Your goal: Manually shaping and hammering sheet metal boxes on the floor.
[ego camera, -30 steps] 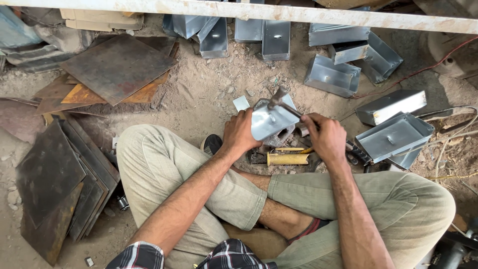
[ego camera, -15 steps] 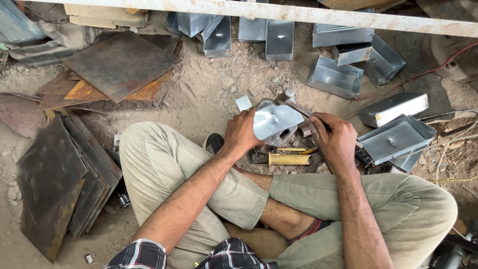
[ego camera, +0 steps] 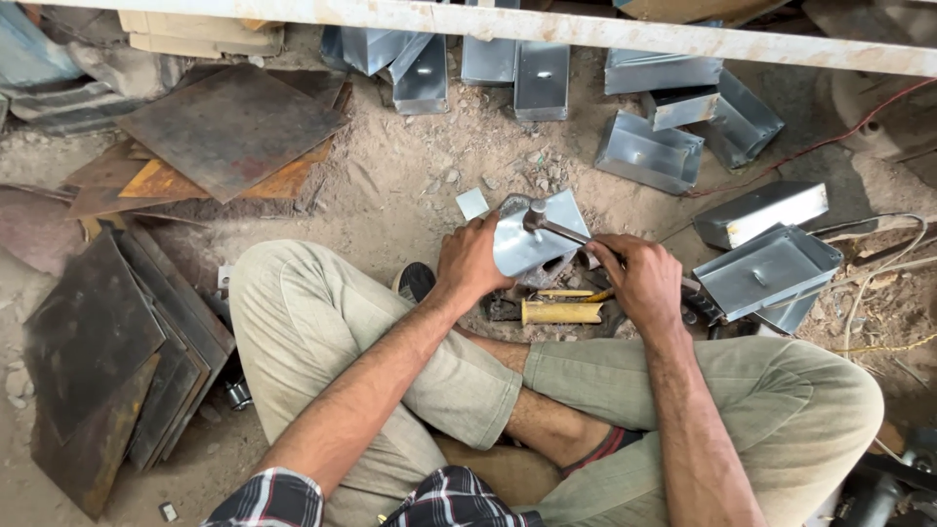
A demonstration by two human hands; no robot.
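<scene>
Setting: a sandy dirt floor (ego camera: 390, 185) of an outdoor workshop, a pale painted bar (ego camera: 586, 29) crossing the top of the view, the person sitting cross-legged on the ground.
Left hand: the left hand (ego camera: 468, 265) has its grip closed on the near left edge of a bent, shiny grey sheet-metal piece (ego camera: 535, 239), holding it tilted over a dark block just in front of the knees.
Right hand: the right hand (ego camera: 644, 283) is wrapped shut around the handle of a small dark-headed hammer (ego camera: 556, 226), whose head rests on or just above the upper part of the sheet.
Nearby tools: a yellow-handled tool (ego camera: 561, 312) lies on the ground between the two hands, just below the sheet.
Finished-looking parts: open grey sheet-metal trays (ego camera: 766, 268) lie to the right and more trays (ego camera: 542, 78) lie in a row under the bar.
Stock: rusty flat steel plates (ego camera: 229, 127) are stacked at upper left and dark plates (ego camera: 98, 361) at lower left.
Step in hand: judging from the pose, hammering the sheet along a fold while the other hand steadies it.
Next move calls for: a firm hold on the sheet, fingers kept away from the strike line, and short aimed blows.
Change from earlier: the hammer head now sits down at the sheet, where a moment ago it was raised beside it; the sheet has stayed in the same spot.
</scene>
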